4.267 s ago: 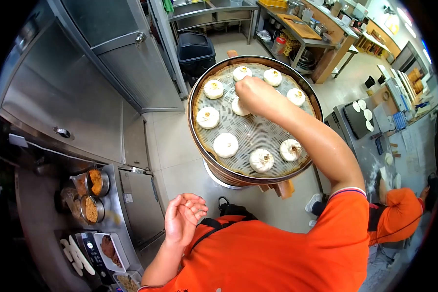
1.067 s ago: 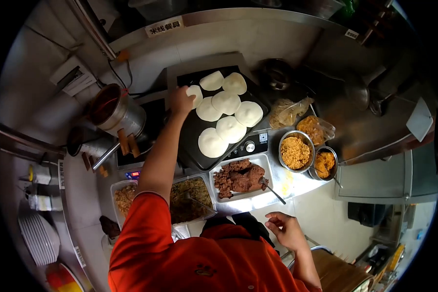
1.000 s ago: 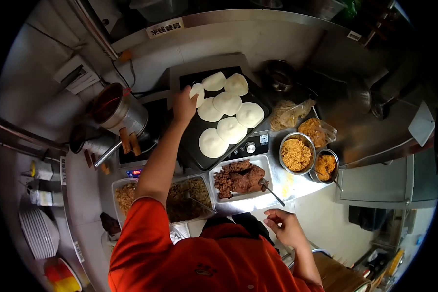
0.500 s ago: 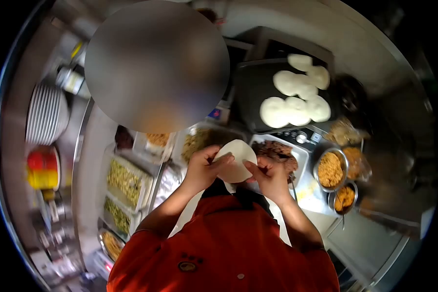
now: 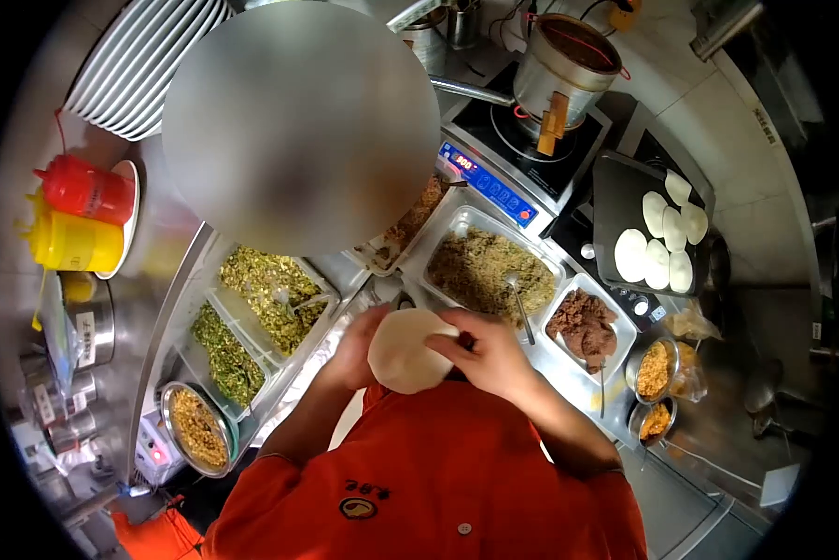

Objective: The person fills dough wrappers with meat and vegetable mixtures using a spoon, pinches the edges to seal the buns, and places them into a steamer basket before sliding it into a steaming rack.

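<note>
A pale round flatbread (image 5: 403,357) is held between my hands, close in front of my red shirt. My left hand (image 5: 356,347) supports its left side from behind, with most of the fingers hidden under it. On the right, my right hand (image 5: 494,359) pinches the edge, its thumb lying over the upper face. Just beyond the hands is a metal tray (image 5: 423,271) of brownish-green chopped filling with a spoon (image 5: 520,303) in it. Right of that stands a white tray (image 5: 628,322) of dark minced filling.
More pale rounds (image 5: 630,255) lie on a black griddle (image 5: 615,187) at right. A pot (image 5: 550,79) sits on an induction cooker (image 5: 480,126). Leftward are containers of green filling (image 5: 265,289), a bowl (image 5: 169,425), squeeze bottles (image 5: 74,238) and stacked plates (image 5: 139,70). A grey blur covers the upper middle.
My view has swung left, so the griddle now appears further right. The flatbread has come nearer my chest, and my right thumb reaches further over its face.
</note>
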A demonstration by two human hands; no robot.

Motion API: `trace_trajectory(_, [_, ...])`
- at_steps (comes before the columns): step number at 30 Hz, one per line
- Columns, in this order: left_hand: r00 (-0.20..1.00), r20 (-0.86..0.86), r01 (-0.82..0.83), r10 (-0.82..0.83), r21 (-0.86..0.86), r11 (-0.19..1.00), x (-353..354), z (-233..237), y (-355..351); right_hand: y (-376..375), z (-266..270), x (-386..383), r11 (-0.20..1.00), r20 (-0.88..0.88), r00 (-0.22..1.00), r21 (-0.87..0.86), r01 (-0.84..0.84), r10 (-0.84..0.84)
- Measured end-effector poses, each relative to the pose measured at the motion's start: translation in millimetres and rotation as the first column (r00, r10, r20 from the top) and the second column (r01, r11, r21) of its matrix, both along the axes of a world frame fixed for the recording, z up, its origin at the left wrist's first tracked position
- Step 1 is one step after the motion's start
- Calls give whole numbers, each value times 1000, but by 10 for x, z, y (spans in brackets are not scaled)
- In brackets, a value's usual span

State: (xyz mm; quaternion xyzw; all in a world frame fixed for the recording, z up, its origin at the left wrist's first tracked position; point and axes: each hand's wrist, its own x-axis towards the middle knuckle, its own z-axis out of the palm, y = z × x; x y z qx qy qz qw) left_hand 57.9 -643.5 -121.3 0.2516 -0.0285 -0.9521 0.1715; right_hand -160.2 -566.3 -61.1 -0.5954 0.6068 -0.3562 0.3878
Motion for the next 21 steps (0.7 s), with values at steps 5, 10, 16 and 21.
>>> trace_trajectory(5, [997, 9, -69, 71, -140, 988, 260, -351, -244, -575, -331, 27, 999, -322, 946, 4, 44, -40])
trace_trajectory(10, [960, 189, -172, 206, -181, 968, 511, -681, -361, -1542, -840, -570, 988, -781, 605, -101, 119, -153])
trace_trajectory(16, [923, -101, -356, 370, 133, 925, 488, -945, -288, -2539, -1562, -683, 922, -858, 420, 372, 110, 296])
trace_trajectory(21, [911, -14, -409, 412, 83, 909, 340, -1057, -248, -2748, -1583, -518, 880, -870, 133, 474, -37, 475])
